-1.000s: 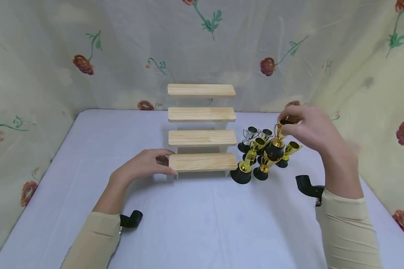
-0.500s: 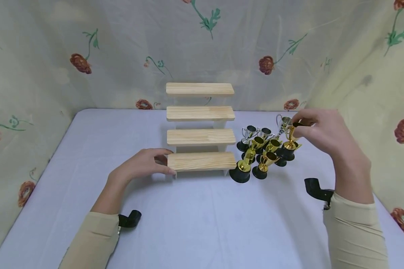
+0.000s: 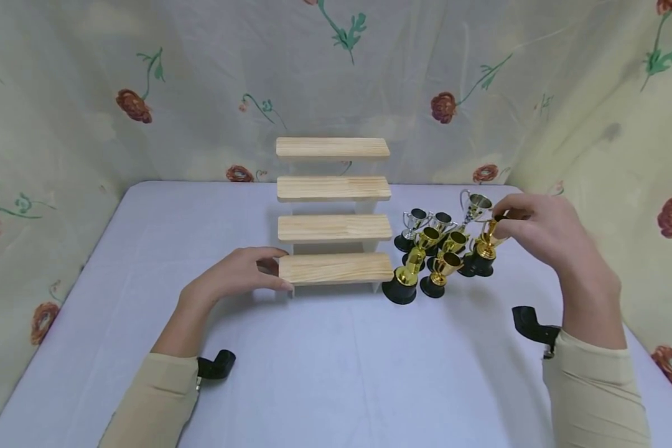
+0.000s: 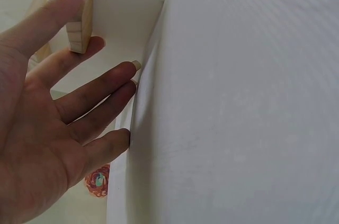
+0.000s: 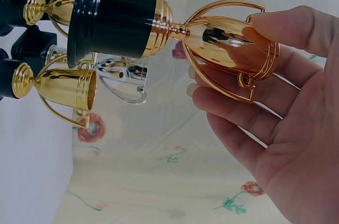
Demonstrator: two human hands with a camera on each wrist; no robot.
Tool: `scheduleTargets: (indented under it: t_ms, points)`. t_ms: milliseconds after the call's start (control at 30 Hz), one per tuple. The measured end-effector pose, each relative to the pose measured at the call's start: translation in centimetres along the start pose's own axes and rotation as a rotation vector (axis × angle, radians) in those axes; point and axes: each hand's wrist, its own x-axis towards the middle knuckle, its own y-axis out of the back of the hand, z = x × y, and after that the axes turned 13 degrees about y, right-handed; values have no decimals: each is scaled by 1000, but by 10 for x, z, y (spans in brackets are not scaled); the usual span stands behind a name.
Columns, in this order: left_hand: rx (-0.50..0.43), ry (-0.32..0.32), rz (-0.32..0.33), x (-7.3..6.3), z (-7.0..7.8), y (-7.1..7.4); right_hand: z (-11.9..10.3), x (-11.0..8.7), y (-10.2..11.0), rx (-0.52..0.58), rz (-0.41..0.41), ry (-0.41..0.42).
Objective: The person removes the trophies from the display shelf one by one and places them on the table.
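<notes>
My right hand [image 3: 554, 233] holds a gold trophy cup [image 3: 486, 250] by its bowl, the black base pointing down. In the right wrist view the thumb presses one side of the bowl [image 5: 225, 46] and the fingers lie along the other. Just behind it stands a larger silver trophy [image 3: 475, 206]. My left hand [image 3: 235, 274] pinches the left end of the lowest step on a four-tier wooden stand [image 3: 336, 269]. The left wrist view has the thumb and index finger on either side of the board's end [image 4: 78, 36], the other fingers spread near the white side panel [image 4: 124, 23].
Several small gold and silver trophies crowd right of the stand, among them a gold one [image 3: 407, 277] at the front and a silver one [image 3: 411, 227] at the back. White cloth [image 3: 325, 367] covers the table. Flowered curtains [image 3: 201, 93] hang behind and at both sides.
My right hand has carried the gold trophy from over the middle of the group to its right side, then lowered it a little. The left hand keeps its place on the stand.
</notes>
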Motion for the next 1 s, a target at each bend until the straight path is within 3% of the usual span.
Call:
scheduleTargets:
  t_ms: [600,1000]
  points:
    - [5,-3,5,-1,-1,1,12,-10,-1,-4,66,-33]
    - [0,-1,1,-1,-1,0,24,-6,-28,-21,-96,-4]
